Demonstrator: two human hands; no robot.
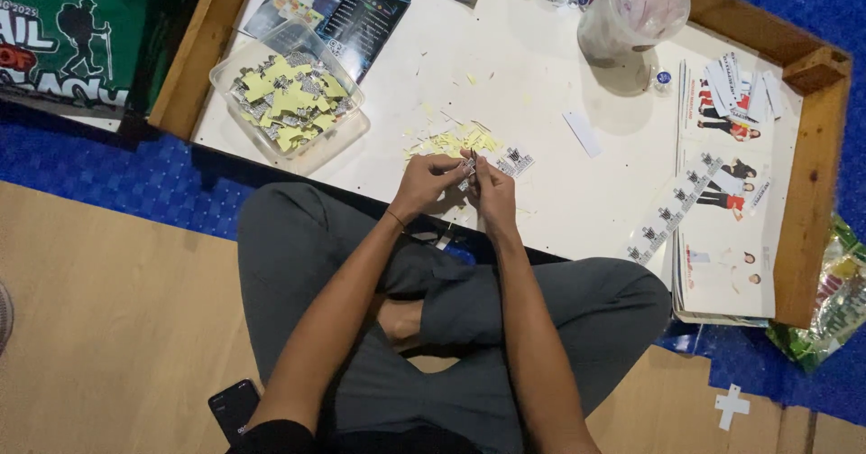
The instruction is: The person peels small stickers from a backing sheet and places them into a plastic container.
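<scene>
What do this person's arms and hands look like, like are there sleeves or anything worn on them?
Both forearms are bare down to the left hand and right hand, with no gloves. A thin dark band circles the left wrist. Dark sleeve edges show only near the upper arms at the bottom of the picture. No rings are discernible.
</scene>
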